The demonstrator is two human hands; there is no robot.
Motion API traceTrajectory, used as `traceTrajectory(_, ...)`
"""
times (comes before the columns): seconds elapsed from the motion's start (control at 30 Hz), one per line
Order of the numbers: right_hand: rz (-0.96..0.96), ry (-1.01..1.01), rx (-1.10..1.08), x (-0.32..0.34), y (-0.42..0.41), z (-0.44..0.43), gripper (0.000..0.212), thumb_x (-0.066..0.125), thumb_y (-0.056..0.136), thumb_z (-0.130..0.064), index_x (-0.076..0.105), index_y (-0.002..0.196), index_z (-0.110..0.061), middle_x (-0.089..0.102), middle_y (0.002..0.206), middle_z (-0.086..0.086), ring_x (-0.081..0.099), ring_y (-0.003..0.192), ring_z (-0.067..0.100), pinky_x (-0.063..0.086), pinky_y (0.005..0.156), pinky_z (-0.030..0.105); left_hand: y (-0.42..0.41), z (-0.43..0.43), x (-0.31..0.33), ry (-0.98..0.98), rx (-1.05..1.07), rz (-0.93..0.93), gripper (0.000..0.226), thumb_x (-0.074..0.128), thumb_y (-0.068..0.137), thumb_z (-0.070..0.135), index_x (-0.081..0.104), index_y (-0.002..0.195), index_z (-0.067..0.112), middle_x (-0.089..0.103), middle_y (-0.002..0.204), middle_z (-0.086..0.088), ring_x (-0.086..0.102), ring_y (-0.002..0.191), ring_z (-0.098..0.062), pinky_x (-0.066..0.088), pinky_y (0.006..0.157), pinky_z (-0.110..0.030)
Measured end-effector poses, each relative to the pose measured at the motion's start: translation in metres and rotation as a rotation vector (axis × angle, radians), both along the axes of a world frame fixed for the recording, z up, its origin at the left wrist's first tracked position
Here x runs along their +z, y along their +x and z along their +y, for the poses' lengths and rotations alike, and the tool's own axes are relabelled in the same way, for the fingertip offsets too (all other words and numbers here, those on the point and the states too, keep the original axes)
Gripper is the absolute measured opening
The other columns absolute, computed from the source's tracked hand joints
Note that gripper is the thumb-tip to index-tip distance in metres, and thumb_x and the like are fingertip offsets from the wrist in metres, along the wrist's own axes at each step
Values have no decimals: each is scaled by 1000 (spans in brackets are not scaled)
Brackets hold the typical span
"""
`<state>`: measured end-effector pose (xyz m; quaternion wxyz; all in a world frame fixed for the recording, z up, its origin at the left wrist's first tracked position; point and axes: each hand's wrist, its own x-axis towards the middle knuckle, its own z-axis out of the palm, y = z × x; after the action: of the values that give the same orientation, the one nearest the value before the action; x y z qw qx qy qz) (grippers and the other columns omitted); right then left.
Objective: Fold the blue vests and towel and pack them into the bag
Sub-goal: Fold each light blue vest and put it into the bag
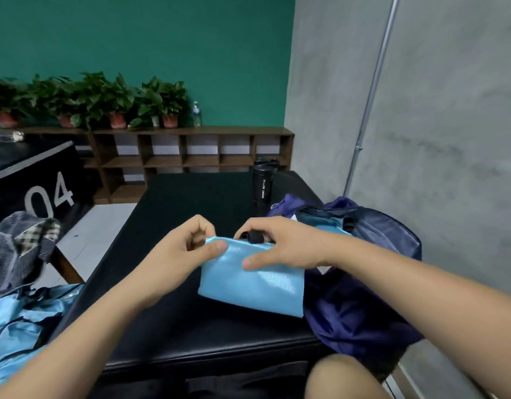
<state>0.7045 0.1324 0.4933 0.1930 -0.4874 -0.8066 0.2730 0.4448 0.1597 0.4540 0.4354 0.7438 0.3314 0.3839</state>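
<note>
My left hand (179, 249) pinches the top left corner of the folded vest (251, 283) between thumb and forefinger. My right hand (280, 246) grips the top edge just beside it, fingers curled over the far side and thumb pressed flat on the shiny blue face. A bit of black trim (253, 237) shows under those fingers. My two hands sit close together, nearly touching.

The vest is a neat rectangle, tilted up at the top edge. Its lower edge is down by the black tabletop (191, 203); I cannot tell whether it touches. Its right side lies against the purple bag (363, 312), which slumps at the tabletop's right end beside the grey wall. The bag's mouth gapes, and some blue cloth (326, 224) shows inside.

Past the tabletop's left edge, low down, lies a heap (24, 321) of more blue vests with dark trim, and above it a striped and checked cloth (21, 243).

A black bottle (263, 182) stands upright on the tabletop behind the bag. Farther back a brown shelf (191, 151) carries potted plants (104, 102), and a black box (32, 180) marked 04 stands at left.
</note>
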Motion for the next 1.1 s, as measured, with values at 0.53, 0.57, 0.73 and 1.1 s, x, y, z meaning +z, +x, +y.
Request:
traceTrajectory(0.53, -536, 271, -335, 68, 192, 11, 44, 82, 90, -46, 65, 126, -30, 70, 118, -7, 63, 106, 18, 45, 85, 33, 168, 11, 17, 632, -110, 334, 8, 72, 96, 30, 64, 98, 32, 65, 99, 16, 59, 93, -8, 50, 83, -29)
traceTrajectory(0.57, -572, 277, -342, 65, 197, 15, 43, 82, 90, -45, 65, 127, -29, 70, 119, -6, 61, 105, 17, 42, 83, 31, 179, 12, 16, 719, -134, 404, 6, 67, 96, 35, 64, 101, 33, 62, 101, 17, 56, 98, -7, 49, 88, -30)
traceTrajectory(0.73, -591, 149, -304, 41, 210, 39, 42, 83, 91, -40, 65, 127, -26, 66, 110, -8, 57, 99, 15, 40, 82, 29, 225, 15, 7, 916, -165, 851, 50, 23, 101, 52, 66, 106, 27, 66, 98, 4, 61, 98, -24, 48, 89, -42)
traceTrajectory(1.1, -608, -372, -206, 4, 199, 88, 40, 79, 93, -47, 67, 130, -39, 66, 124, -13, 65, 115, 18, 52, 105, 41, 232, 4, 6, 735, -137, 1180, 48, 21, 104, 49, 53, 82, 22, 69, 92, -11, 45, 76, -32, 48, 84, -42)
